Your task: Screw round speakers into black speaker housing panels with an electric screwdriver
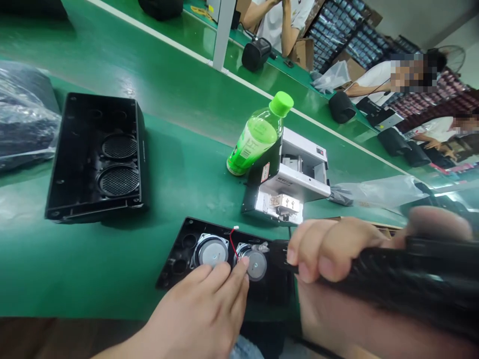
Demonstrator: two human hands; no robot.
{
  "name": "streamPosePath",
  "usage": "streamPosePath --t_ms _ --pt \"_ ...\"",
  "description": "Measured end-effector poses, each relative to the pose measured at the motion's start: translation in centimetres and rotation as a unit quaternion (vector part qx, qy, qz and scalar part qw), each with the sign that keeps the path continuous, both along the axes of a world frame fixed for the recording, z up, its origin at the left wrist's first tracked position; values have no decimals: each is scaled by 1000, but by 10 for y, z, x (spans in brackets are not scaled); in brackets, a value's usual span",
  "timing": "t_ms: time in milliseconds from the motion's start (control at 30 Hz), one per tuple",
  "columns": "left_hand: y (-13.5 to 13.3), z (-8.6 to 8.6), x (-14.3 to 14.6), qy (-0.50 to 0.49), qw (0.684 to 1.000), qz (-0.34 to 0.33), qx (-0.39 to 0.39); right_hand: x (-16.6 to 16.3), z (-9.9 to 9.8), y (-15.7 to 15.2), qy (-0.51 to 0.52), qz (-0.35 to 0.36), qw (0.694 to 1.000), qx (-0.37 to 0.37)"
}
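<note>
A black speaker panel (175,249) lies on the green bench with two round speaker drivers, the left driver (214,252) and the right driver (257,265). Its fingers stretched out, my left hand (204,309) rests on the panel, fingertips at the right driver. A thin red wire (232,242) with a white plug rises between the drivers. My right hand (333,249) is wrapped round a long black tool (407,279), which looks like an electric screwdriver. The tool's blurred front end is by the right driver's upper right corner; its exact tip cannot be made out.
An open black speaker box (80,164) with two grilles stands at left, beside a plastic-wrapped bundle (26,114). Behind the panel are a green-capped bottle (254,137) and a white and black machine (292,174). Across the bench, people (377,80) sit near black speakers (256,54).
</note>
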State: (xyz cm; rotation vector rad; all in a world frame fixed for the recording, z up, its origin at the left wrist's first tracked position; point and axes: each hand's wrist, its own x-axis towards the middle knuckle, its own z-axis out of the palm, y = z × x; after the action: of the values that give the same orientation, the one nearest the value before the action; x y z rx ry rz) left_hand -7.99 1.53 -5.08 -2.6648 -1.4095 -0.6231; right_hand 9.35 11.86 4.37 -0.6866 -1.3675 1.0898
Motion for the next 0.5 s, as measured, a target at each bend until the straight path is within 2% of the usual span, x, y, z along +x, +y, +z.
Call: streamPosePath --t_ms 200,367,500 --pt "-1 3 0 -16 1000 8 0 -13 -18 8 19 22 1000 10" --pt "2 5 -2 -37 999 -5 15 -19 -19 11 8 21 1000 -14" --pt "3 8 -2 -25 1000 3 -16 -18 -19 14 7 16 1000 -14"
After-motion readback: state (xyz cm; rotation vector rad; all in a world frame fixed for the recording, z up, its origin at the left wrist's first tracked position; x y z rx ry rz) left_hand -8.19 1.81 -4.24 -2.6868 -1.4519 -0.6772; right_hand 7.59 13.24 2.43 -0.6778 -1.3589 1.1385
